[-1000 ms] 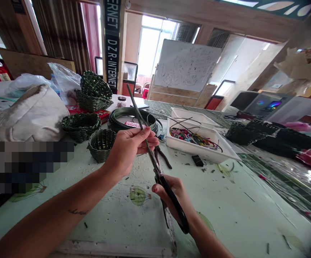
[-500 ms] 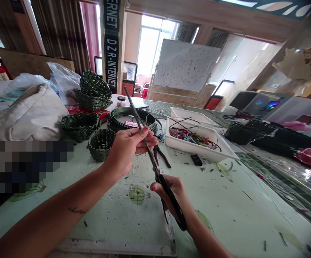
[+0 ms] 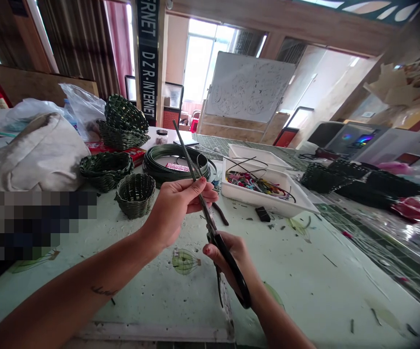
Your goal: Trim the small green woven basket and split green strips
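My left hand (image 3: 171,208) pinches a narrow dark green strip (image 3: 183,143) between thumb and fingers, its free end pointing up and away over the table. Black-handled scissors (image 3: 233,266) are in my right hand (image 3: 246,257), with the thumb on the near side of the handle. Their blades run along the strip's lower part, close to my left fingertips; whether they bite into it cannot be made out. A small woven basket (image 3: 136,195) stands left of my left hand. Behind the strip lies a coil of green strips (image 3: 155,162). Dark-handled pliers (image 3: 220,214) are partly hidden behind my hands.
A white tray (image 3: 306,206) of colourful bits stands right of centre, with a small black block (image 3: 263,214) before it. More woven baskets (image 3: 107,170) and a pale cloth bag (image 3: 31,155) sit at left. Scraps dot the table (image 3: 297,276).
My left hand has shifted slightly right and down with the strip, nearer the scissors. My right hand keeps nearly the same place. The view has moved a little.
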{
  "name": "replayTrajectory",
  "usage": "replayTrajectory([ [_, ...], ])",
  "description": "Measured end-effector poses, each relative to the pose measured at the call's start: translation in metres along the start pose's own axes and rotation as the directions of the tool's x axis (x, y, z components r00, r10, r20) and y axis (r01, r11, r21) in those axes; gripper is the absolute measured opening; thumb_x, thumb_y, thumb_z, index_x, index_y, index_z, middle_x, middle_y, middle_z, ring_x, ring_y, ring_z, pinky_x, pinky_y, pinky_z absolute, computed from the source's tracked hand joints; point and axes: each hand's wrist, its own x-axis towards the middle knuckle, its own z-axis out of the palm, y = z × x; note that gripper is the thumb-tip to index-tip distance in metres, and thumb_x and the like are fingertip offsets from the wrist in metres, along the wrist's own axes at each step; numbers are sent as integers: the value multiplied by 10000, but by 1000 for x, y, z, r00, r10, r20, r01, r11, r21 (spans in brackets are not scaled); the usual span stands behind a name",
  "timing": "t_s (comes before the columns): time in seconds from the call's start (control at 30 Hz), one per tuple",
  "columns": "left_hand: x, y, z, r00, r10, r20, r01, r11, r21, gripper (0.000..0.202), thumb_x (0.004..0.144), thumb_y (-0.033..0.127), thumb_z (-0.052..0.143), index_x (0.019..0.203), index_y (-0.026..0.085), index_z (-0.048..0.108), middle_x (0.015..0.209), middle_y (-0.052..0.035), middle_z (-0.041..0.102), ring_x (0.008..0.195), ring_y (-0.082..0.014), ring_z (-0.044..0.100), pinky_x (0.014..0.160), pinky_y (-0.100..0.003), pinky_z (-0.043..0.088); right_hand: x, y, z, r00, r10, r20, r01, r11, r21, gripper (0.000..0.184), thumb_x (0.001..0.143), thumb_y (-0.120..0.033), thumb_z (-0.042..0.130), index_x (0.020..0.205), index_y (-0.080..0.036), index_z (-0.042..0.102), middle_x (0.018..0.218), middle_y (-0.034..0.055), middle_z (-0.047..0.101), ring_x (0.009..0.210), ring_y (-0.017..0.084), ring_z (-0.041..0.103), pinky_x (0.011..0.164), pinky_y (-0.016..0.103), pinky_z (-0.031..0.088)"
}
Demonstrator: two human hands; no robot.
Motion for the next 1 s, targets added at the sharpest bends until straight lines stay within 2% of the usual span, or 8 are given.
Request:
replayTrajectory([
  [0.27, 0, 1, -1, 1000, -14, -8, 14, 1000, -27, 220, 809, 303, 659, 808, 88, 707, 815, -112, 732, 790, -206, 699, 786, -337, 543, -1, 0, 1, 1000, 30, -2, -30, 999, 21, 557, 669, -653, 654, 530, -205, 353, 471, -68, 256, 416, 69, 271, 390, 218, 216],
  [0.43, 1, 1, -1, 1000, -26, -8, 25, 999, -42, 208, 817, 291, 649, 816, 91, 704, 806, -104, 732, 785, -203, 699, 777, -334, 540, 2, 6, 0, 1000, 2, -16, -2, 1000, -4, 570, 656, -682, 644, 512, -202, 371, 455, -64, 249, 412, 76, 279, 372, 216, 201],
  [0.67, 12, 15, -18, 991, -44, 128, 45, 999, -4, 296, 851, 366, 611, 946, 97, 687, 980, -128, 722, 939, -226, 677, 864, -352, 510, 3, -1, -3, 999, 18, -30, -19, 999, -33, 564, 634, -668, 666, 516, -196, 380, 481, -60, 256, 442, 71, 254, 398, 219, 173],
  [0.73, 16, 23, -25, 993, -25, 113, 25, 1000, 8, 271, 869, 343, 591, 954, 101, 679, 1002, -118, 718, 931, -223, 680, 846, -346, 517, 3, -4, -3, 999, 40, -6, -40, 998, -49, 562, 630, -662, 672, 516, -193, 384, 488, -60, 252, 453, 69, 237, 407, 222, 162],
  [0.83, 18, 30, -34, 995, -34, 93, 31, 999, 37, 220, 877, 291, 587, 914, 94, 678, 926, -109, 730, 874, -205, 691, 823, -337, 529, 3, -4, -2, 997, 73, 31, -71, 996, -62, 565, 624, -669, 671, 519, -193, 385, 489, -59, 258, 459, 71, 240, 417, 225, 164],
  [1.0, 15, 25, -35, 997, -49, 62, 48, 998, 29, 210, 861, 298, 608, 893, 104, 684, 860, -105, 738, 849, -196, 697, 814, -331, 530, 4, 1, 0, 998, 48, 46, -44, 996, -76, 605, 626, -709, 641, 525, -203, 326, 514, -62, 224, 473, 70, 220, 434, 230, 144],
])
